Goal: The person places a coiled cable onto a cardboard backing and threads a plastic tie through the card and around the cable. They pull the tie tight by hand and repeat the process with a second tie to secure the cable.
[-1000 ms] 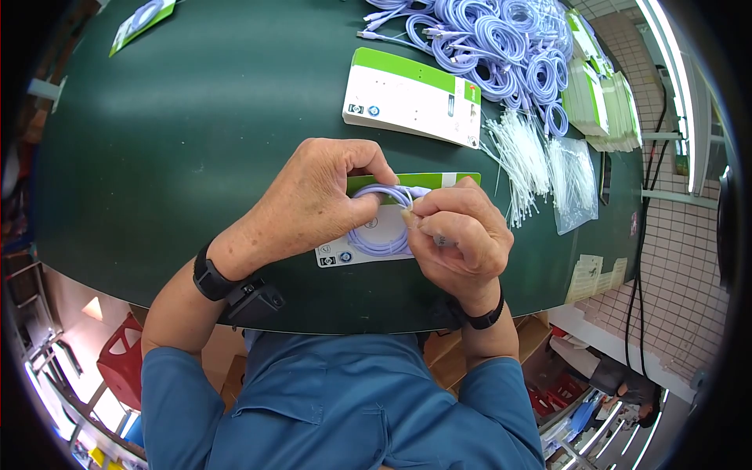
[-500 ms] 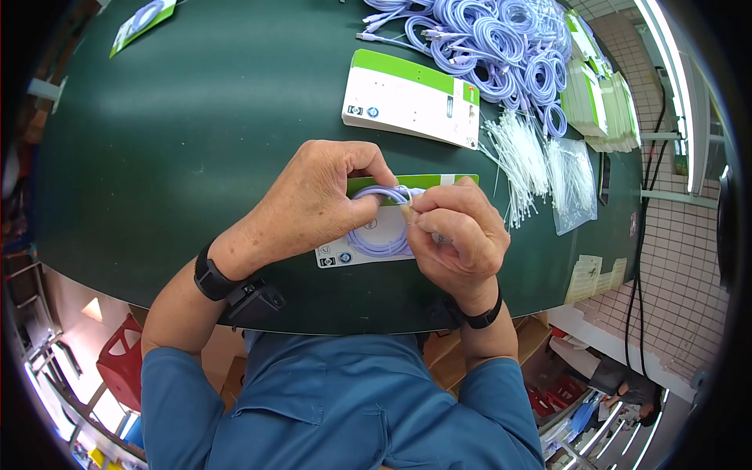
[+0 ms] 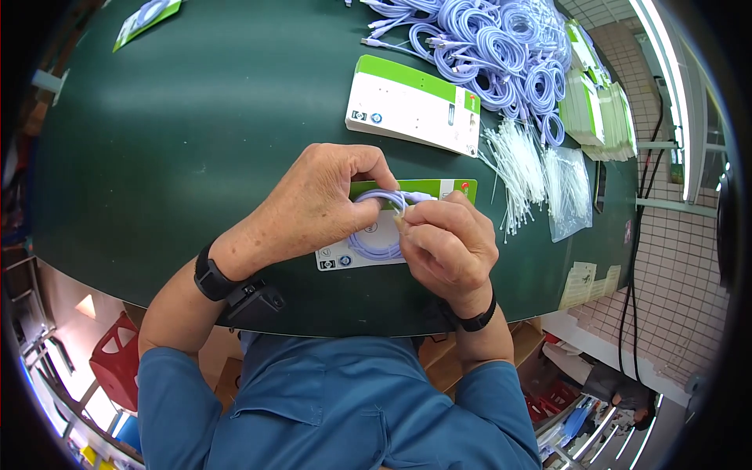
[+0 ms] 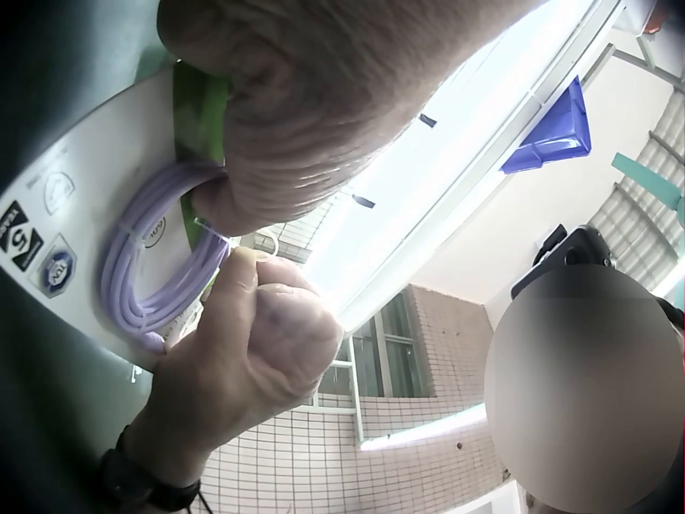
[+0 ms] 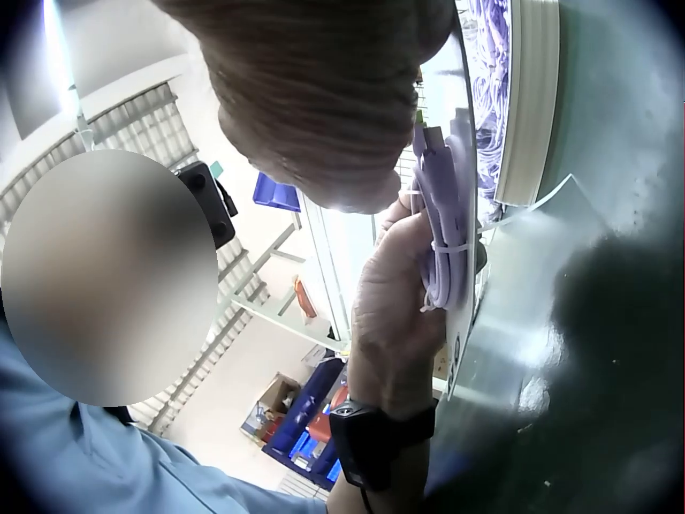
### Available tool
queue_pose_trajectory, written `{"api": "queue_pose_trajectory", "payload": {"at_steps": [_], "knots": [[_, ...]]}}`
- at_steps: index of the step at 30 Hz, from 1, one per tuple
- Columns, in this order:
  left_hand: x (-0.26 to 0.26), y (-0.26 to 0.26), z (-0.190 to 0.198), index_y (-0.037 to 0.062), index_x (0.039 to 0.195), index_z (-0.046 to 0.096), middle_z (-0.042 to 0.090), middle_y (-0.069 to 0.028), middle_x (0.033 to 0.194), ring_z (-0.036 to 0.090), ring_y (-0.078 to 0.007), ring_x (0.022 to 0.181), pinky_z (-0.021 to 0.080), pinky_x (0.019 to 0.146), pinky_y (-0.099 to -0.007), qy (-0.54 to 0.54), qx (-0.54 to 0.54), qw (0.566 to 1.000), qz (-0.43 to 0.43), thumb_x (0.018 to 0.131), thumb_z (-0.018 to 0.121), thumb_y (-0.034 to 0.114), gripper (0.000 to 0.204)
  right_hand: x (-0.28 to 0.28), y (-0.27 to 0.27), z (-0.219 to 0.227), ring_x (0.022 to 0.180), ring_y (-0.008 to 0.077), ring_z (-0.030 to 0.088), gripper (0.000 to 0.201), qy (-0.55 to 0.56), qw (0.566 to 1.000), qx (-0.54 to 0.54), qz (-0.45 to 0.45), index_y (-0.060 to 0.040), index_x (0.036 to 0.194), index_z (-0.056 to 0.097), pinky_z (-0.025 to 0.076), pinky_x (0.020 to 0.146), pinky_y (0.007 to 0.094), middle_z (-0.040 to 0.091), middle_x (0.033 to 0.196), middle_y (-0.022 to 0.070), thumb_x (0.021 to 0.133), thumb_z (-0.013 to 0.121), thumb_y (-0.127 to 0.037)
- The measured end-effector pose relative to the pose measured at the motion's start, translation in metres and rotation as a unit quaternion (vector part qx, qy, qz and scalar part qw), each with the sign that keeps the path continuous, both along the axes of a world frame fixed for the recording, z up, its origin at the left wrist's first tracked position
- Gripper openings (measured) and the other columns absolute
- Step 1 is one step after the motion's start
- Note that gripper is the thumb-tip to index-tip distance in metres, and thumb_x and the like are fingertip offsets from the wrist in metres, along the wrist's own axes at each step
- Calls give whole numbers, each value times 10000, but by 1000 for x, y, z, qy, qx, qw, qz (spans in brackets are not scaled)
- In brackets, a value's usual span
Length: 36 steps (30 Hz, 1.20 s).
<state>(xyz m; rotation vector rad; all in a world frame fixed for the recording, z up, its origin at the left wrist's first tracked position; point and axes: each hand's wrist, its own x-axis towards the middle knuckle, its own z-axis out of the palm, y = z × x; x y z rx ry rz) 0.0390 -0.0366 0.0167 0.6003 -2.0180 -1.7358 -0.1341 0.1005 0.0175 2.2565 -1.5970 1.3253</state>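
Note:
A coiled lilac cable [image 3: 377, 252] lies against a green-and-white backing card [image 3: 465, 189] at the table's near side. My left hand [image 3: 317, 192] holds the coil and card by the upper left, thumb inside the coil and index finger at the card's top edge. A thin white cable tie [image 3: 403, 207] loops round the top of the coil. My right hand [image 3: 450, 244] pinches its end between thumb and index finger, beside the left fingertips. In the right wrist view, another white tie [image 5: 450, 248] goes round the cable bundle [image 5: 441, 203].
Beyond the hands lies a stack of backing cards [image 3: 411, 106]. A heap of coiled lilac cables [image 3: 493, 47], loose white cable ties [image 3: 517, 172], a clear bag of ties [image 3: 568, 192] and more card stacks [image 3: 583, 117] are at the right. One carded cable [image 3: 147, 22] lies far left.
The right hand has shifted slightly left and down with the tie end, and the tie loop looks smaller. The left hand keeps its hold on coil and card.

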Motion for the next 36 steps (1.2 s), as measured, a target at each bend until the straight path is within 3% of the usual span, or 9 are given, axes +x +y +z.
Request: {"api": "queue_pose_trajectory", "payload": {"at_steps": [18,23,26,29,30,32,33,35,36], "knots": [[-2,-4,-5,-57,968,723,762,-123,886,739,-164,881,599,855,-325,-9,30,999,-14,819,674,-8,165,5,-5,13,625,211,642,235,83,994,66,-4,-60,841,694,504,536,332,733,873,67,722,827,91],[1,-6,3,-48,967,726,772,-100,928,741,-146,927,600,891,-313,-8,63,998,-22,828,682,-26,147,-31,7,19,772,146,717,106,-92,988,-11,-121,-9,973,719,555,657,269,772,954,106,903,787,34],[2,-5,5,-39,978,726,776,-91,970,740,-139,946,601,913,-310,9,66,997,-32,835,684,-41,149,-53,12,12,842,121,724,117,-291,934,24,-206,19,1044,719,565,744,243,779,1016,108,937,765,20],[3,-5,8,-32,991,724,779,-86,1005,739,-134,960,600,932,-308,19,70,996,-43,839,686,-54,158,-66,8,0,874,132,723,137,-427,872,203,-129,31,1125,728,576,792,260,770,1052,105,1004,705,-29],[3,-4,9,-30,997,723,779,-86,1018,738,-133,963,600,940,-307,20,75,996,-44,840,686,-61,165,-64,7,-2,874,132,723,137,-429,871,199,-131,31,1125,728,576,792,260,770,1052,105,1004,705,-29],[4,-4,9,-27,1004,721,779,-85,1031,737,-132,967,599,949,-307,22,79,996,-47,841,686,-67,171,-53,0,-7,980,164,720,282,-314,913,249,78,23,1242,711,583,846,290,746,1183,111,1054,685,-186],[4,-4,9,-27,1005,720,779,-86,1033,738,-133,970,598,951,-308,24,79,995,-47,841,686,-66,171,-48,-1,-16,980,164,720,282,-314,914,246,77,23,1242,711,583,846,290,746,1183,111,1054,685,-186],[5,-4,9,-28,1007,717,778,-86,1037,738,-136,978,596,954,-311,31,82,995,-45,843,686,-65,171,-36,5,-37,1111,189,701,439,-546,724,388,165,9,1335,678,579,897,310,709,1303,125,1049,694,-323],[5,-4,9,-28,1007,717,778,-86,1037,738,-136,978,596,954,-311,35,82,995,-44,843,686,-65,171,-30,9,-34,1111,189,701,439,-543,726,390,165,9,1335,678,579,897,310,709,1303,125,1049,694,-323]]}}
